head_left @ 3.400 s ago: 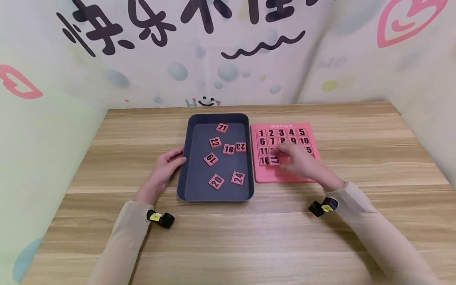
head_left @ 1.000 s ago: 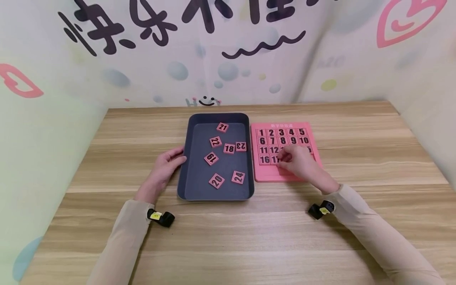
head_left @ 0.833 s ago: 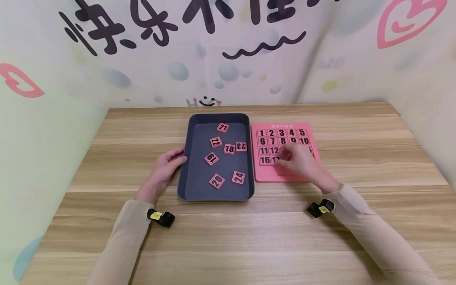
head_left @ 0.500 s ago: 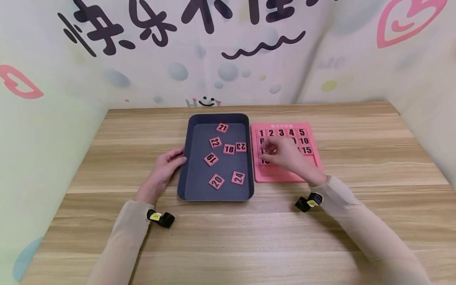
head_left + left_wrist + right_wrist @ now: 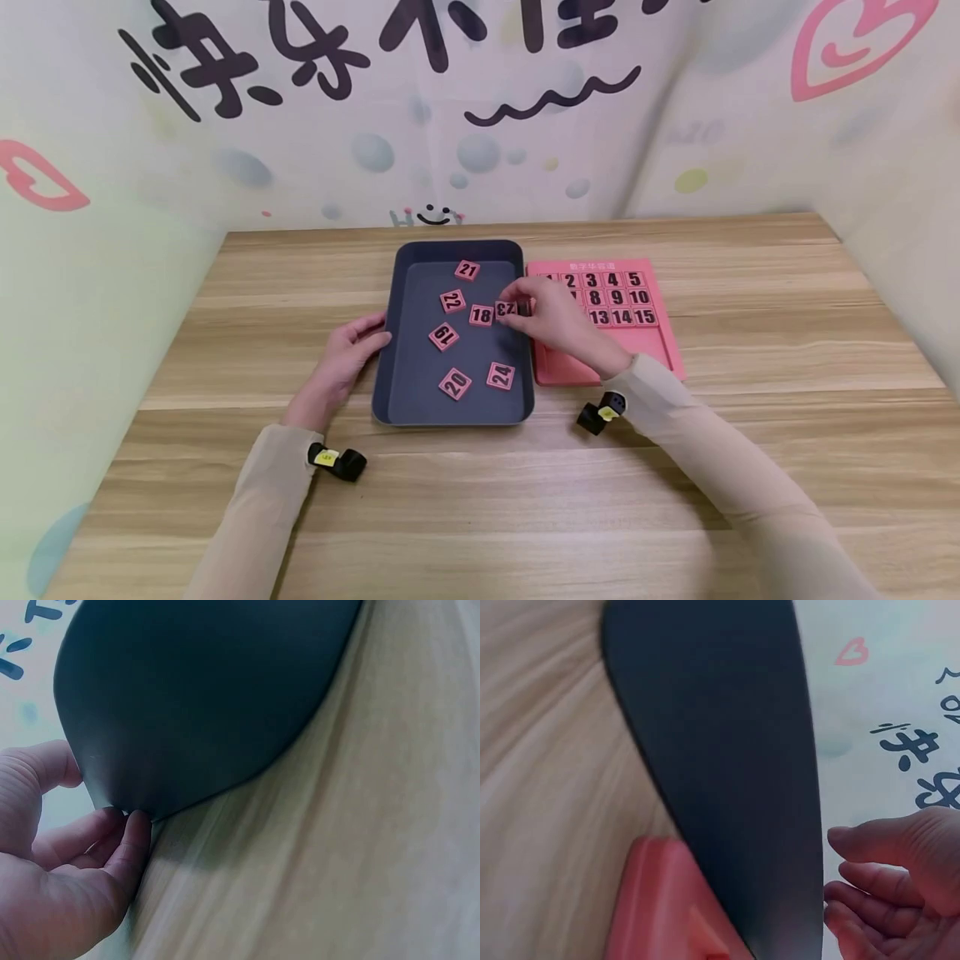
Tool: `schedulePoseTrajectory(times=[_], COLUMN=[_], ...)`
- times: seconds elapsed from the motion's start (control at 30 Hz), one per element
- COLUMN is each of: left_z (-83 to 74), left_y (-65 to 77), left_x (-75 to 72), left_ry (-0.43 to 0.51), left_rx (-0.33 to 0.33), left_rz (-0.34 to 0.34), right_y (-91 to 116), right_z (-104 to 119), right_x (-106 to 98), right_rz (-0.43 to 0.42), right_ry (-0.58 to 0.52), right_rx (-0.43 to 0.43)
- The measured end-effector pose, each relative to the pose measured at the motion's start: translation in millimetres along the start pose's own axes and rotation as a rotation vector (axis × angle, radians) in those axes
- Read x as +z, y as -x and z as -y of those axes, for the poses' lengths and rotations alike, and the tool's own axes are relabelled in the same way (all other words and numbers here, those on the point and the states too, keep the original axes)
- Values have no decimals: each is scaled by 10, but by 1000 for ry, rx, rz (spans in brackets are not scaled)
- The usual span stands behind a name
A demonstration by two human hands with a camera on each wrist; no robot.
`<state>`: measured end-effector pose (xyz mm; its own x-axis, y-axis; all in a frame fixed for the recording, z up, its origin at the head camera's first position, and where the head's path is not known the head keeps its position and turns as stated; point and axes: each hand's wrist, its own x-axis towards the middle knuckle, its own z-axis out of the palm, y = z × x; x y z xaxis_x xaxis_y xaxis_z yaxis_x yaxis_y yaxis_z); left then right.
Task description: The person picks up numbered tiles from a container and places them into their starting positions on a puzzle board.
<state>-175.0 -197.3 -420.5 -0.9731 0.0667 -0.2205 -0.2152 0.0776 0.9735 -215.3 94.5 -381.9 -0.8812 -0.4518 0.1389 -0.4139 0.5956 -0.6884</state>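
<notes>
A dark blue-grey tray [image 5: 408, 383] lies on the table with several loose pink number tiles in it. My left hand [image 5: 341, 358] holds the tray's left edge; in the left wrist view its fingers [image 5: 131, 844] are against the tray's outer wall. My right hand [image 5: 555, 317] reaches over the tray's right wall, thumb and forefinger apart around tile 23 [image 5: 507, 309]. Whether they touch it, I cannot tell. Tile 18 [image 5: 482, 315] lies just left of it. Beside the tray, the pink number puzzle board [image 5: 637, 342] bears rows of tiles, its left part hidden by my right hand.
Tiles 21 [image 5: 467, 270], 22 [image 5: 452, 301], 19 [image 5: 443, 337], 20 [image 5: 454, 384] and 24 [image 5: 500, 376] lie scattered in the tray. A printed cloth wall [image 5: 480, 183] stands behind the wooden table [image 5: 480, 508].
My right hand has left tile 17's place on the board and moved left to the tray, over tile 23. Tiles 13, 14 and 15 now show. The left hand and tray stay put.
</notes>
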Motion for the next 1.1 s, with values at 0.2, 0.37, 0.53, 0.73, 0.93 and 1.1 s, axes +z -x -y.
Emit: schedulePoseTrajectory(times=[0.2,0.37,0.53,0.73,0.93,1.1], left_z=[23,31,26,18,10,16], left_y=[-14,-14,-12,-11,-2,-10], left_x=[-9,1,5,-4,-4,-5], left_ry=[-3,-5,-3,4,0,2], left_rx=[-3,2,2,3,2,4], left_rz=[-10,-12,-9,-1,-2,-2], right_y=[-124,-213,-256,-294,-305,-310], right_z=[80,116,106,131,136,134], right_x=[120,221,282,318,348,355], right_rz=[83,136,142,167,156,152], right_ry=[-30,64,126,198,247,278], right_rx=[26,27,38,75,85,78])
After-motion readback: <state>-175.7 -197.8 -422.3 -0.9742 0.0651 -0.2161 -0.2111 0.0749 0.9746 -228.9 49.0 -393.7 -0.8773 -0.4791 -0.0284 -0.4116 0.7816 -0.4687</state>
